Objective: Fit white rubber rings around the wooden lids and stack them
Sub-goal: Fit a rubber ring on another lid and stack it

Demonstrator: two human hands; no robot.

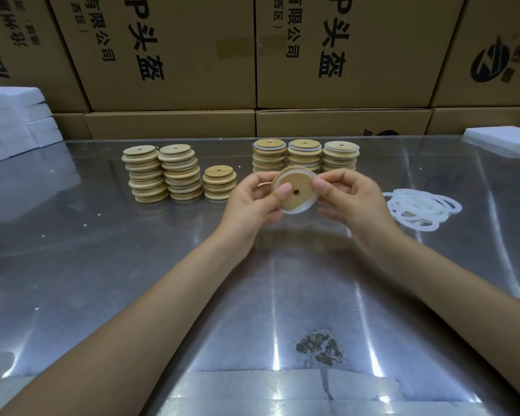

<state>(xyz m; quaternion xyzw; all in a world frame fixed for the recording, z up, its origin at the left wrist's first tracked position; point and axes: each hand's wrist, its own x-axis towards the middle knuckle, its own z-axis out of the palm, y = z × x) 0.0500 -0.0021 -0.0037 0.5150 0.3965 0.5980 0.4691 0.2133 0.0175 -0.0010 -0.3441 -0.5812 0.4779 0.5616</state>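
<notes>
My left hand [254,199] and right hand [347,195] both pinch the wooden lid [294,193] — tilted toward me, so my thumbs can seat the white ring [297,209].

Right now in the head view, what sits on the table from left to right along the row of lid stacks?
White foam blocks → two tall bare lid stacks → short bare lid stack → three ringed lid stacks → loose white rubber rings → white foam sheet.
</notes>
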